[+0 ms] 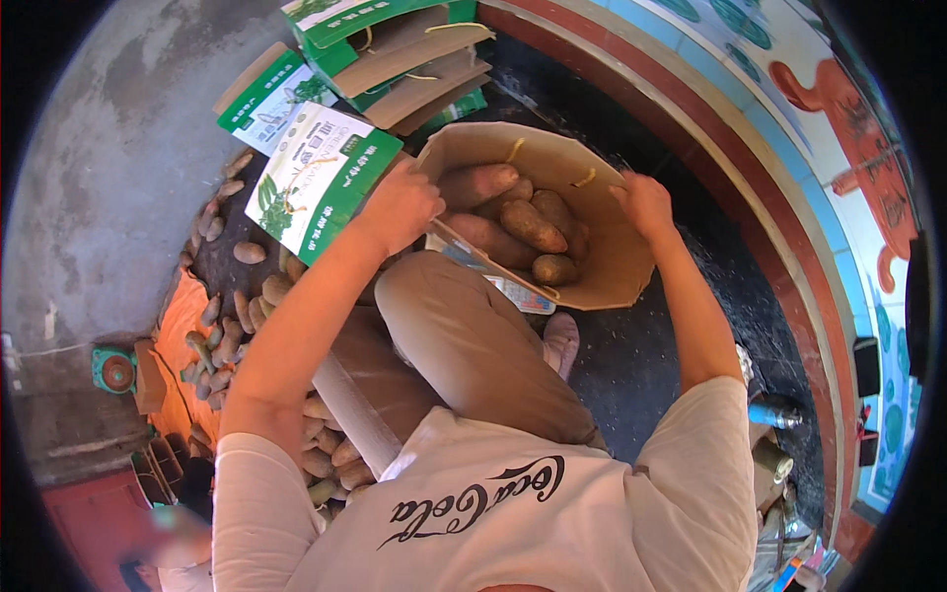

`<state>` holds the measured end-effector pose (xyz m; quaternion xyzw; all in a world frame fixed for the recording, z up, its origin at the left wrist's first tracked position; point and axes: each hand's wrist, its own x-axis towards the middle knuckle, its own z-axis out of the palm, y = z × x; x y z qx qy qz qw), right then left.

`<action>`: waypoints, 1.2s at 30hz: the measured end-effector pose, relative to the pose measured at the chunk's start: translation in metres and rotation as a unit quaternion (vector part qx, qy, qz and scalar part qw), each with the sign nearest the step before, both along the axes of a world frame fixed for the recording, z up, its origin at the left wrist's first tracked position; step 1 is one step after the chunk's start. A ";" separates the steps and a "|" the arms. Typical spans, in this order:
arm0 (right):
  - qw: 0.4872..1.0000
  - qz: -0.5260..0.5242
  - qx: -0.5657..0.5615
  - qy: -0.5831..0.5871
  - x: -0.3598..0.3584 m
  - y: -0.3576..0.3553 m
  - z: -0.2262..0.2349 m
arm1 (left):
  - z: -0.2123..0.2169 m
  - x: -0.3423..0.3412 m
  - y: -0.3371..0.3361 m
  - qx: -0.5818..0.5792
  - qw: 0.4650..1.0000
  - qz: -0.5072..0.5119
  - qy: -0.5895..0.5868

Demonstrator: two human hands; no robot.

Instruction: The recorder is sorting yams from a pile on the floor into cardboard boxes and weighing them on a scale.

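Observation:
An open brown cardboard box (pixel 619 259) sits in front of my knee with several reddish-brown sweet potatoes (pixel 531 225) inside. My left hand (pixel 402 205) grips the box's left flap near its green-and-white printed outer side (pixel 321 178). Over at the box's right rim, my right hand (pixel 645 202) holds the cardboard edge. Both forearms reach forward from the lower edge of the picture, either side of my bent leg (pixel 473 340).
A heap of loose sweet potatoes (pixel 222 340) lies on the ground to my left, partly on an orange sheet (pixel 173 316). More green-and-white folded boxes (pixel 395 44) are stacked beyond. A curved red and blue painted wall (pixel 789 168) runs along the right. Bottles stand at lower right (pixel 774 412).

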<state>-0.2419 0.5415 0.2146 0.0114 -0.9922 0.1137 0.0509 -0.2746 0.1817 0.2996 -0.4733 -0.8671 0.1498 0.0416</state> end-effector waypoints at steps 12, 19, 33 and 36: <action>0.962 -0.268 0.024 -0.037 0.329 0.136 0.035 | -0.020 0.139 0.188 0.143 0.935 -0.311 -0.091; 0.904 -0.357 0.123 -0.200 0.521 0.178 0.065 | -0.066 0.285 0.267 0.263 0.773 -0.439 -0.375; 0.789 -0.388 0.171 -0.445 0.693 0.219 -0.071 | 0.052 0.079 0.071 0.396 0.902 0.017 -0.173; 0.808 -0.371 0.163 -0.428 0.636 0.231 -0.082 | 0.053 0.051 -0.007 0.463 0.852 0.226 -0.096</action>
